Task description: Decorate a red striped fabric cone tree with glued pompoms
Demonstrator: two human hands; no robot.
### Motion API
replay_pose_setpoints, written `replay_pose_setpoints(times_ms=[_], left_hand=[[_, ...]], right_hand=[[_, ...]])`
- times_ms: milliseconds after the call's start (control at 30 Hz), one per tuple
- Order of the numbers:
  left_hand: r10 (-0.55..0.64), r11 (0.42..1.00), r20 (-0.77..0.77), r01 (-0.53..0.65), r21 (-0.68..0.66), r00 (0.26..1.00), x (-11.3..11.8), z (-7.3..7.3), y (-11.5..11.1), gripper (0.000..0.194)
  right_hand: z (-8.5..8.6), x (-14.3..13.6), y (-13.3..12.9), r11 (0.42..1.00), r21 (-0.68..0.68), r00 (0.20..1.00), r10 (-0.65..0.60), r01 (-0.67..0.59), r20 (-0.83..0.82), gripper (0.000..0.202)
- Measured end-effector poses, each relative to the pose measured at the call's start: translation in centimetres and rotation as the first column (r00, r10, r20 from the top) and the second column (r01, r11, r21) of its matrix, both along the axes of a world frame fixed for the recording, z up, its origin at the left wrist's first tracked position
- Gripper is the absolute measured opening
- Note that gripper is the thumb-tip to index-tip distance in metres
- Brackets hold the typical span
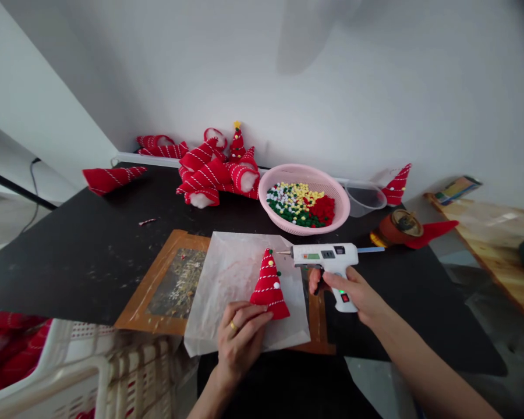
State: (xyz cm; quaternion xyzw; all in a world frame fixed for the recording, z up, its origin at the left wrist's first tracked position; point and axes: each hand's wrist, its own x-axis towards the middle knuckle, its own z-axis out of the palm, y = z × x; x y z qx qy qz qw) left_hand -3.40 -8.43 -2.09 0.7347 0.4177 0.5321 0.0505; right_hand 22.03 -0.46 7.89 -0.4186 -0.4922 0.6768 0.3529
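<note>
My left hand (243, 337), with a ring on one finger, holds the base of a red felt cone (269, 288) with slanted white stitched stripes. A few small green, yellow and white pom-poms sit on the cone, which lies on a translucent white sheet (227, 279). In my right hand (353, 291) is a white glue gun (325, 256), its fingers wrapped round the handle and trigger. The metal nozzle points left, close to the cone's tip. From the gun's back a pale glue stick (371, 249) sticks out.
A pink basket (344, 203) of pom-poms stands behind the sheet, beside a clear plastic tub (367, 201). Several red striped cones (209, 174) are piled at the back. A brown jar (397, 227) is at right. White crates (82, 372) stand at lower left, below the black table (126, 221).
</note>
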Motion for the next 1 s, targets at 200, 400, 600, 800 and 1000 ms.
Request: replay_pose_setpoints(times_ms=[200,400,600,800,1000], left_hand=[[0.006,1.000,-0.005,-0.006,-0.016,1.000,0.0,0.0,-0.1,0.031],[0.005,1.000,-0.007,-0.005,-0.009,1.000,0.1,0.1,0.0,0.031],[0.006,1.000,0.008,-0.005,-0.004,1.000,0.1,0.1,0.0,0.030],[0.004,1.000,0.006,-0.004,-0.007,1.000,0.0,-0.1,-0.1,0.030],[0.011,1.000,0.015,-0.010,-0.023,1.000,0.0,-0.3,-0.1,0.030]], right_hand=[[0.2,0.1,0.4,0.999,0.042,1.000,-0.030,0.030,0.007,0.029],[-0.3,-0.2,0.5,0.998,-0.023,0.990,0.054,-0.051,0.132,0.032],[-1.5,-1.1,0.7,0.989,-0.074,0.971,0.142,-0.130,0.192,0.037],[-1.3,-1.5,1.3,0.985,-0.032,0.949,0.172,-0.169,0.264,0.034],[-1.1,-1.2,1.3,0.978,-0.006,0.929,0.200,-0.209,0.312,0.034]])
